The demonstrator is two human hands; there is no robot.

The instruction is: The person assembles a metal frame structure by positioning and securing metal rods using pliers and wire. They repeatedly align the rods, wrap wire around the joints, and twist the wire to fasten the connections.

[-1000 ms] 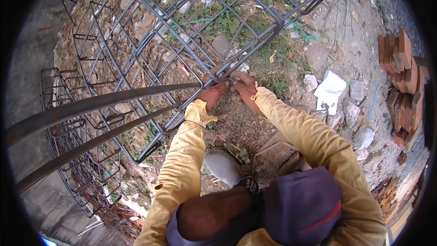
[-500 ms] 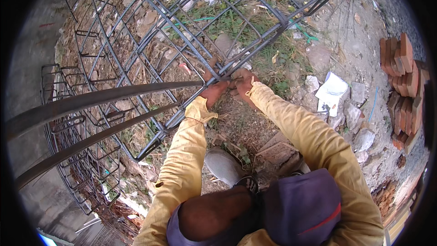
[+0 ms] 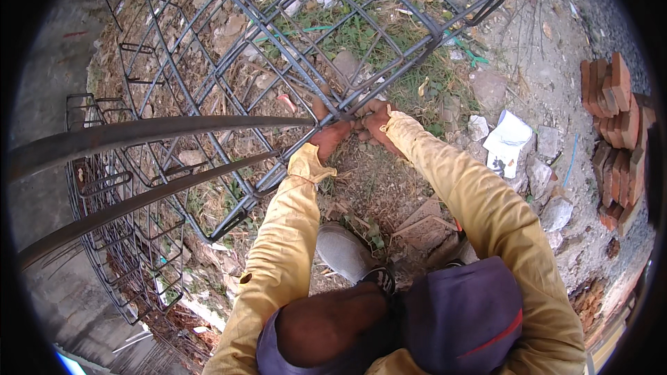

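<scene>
A long rebar cage [image 3: 436, 36] of dark bars tied with bent stirrups lies slantwise before me. At its near edge, where bars meet, my two hands work close together, almost touching. My left hand [image 3: 331, 139] is closed round the near edge bar, its fingers partly behind the steel. Just to its right, my right hand [image 3: 379, 125] has its fingers bent in a pinch against the same joint. Whatever is between those fingers is too small and covered to make out. Two long dark bars, an upper one [image 3: 160, 127] and a lower one [image 3: 153, 198], reach from the left to the cage's edge.
Another stirrup cage [image 3: 125, 274] lies at the left. Stacked red bricks [image 3: 611, 87] stand at the far right. Crumpled white paper [image 3: 508, 135] and broken stones [image 3: 556, 213] lie nearer. My grey shoe [image 3: 345, 251] rests on the littered ground below my hands.
The view has shifted slightly, so the cage and hands sit a little farther right. Both hands stay at the same joint, with only small finger movement.
</scene>
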